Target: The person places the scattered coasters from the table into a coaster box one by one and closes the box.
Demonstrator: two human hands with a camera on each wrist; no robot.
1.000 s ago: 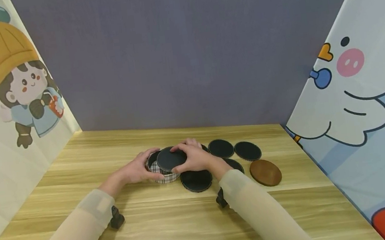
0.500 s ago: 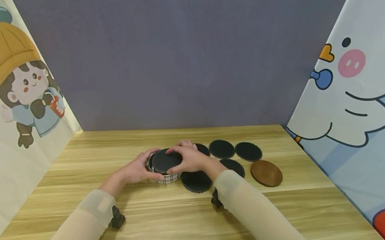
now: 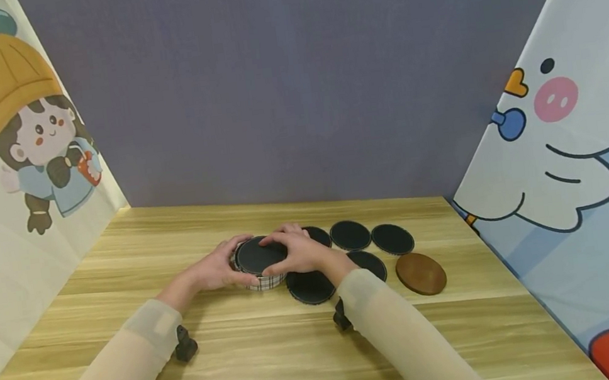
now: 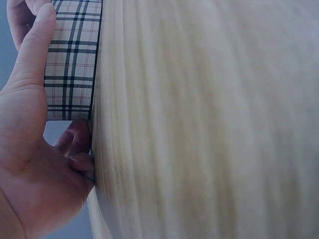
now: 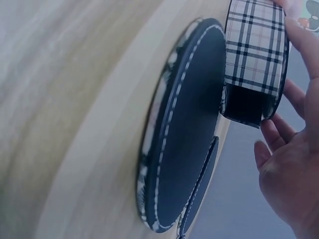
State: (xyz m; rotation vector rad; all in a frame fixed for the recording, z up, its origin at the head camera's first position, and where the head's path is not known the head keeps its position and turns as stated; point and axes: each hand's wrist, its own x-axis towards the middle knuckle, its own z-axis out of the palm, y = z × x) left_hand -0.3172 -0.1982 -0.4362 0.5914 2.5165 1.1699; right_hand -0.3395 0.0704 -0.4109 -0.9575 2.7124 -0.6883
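A round plaid coaster holder (image 3: 263, 283) stands on the table, white with black and red lines. My left hand (image 3: 216, 268) grips its left side, thumb along the front wall in the left wrist view. A black round coaster (image 3: 258, 256) lies flat over the holder's top, and my right hand (image 3: 303, 251) holds that coaster by its right edge between thumb and fingers. In the right wrist view the holder (image 5: 253, 47) has a dark gap in its wall, and the fingers of my right hand (image 5: 294, 159) are at the top rim.
Several black stitched coasters lie right of the holder, among them a near coaster (image 3: 311, 288) beside it and a far coaster (image 3: 393, 239). A brown round disc (image 3: 421, 274) lies at the right. A grey wall (image 3: 281, 91) rises behind the wooden table (image 3: 268, 359).
My right hand has moved left and lowered the black coaster from a tilt over the holder's right side to flat across its top. The left hand has stayed on the holder.
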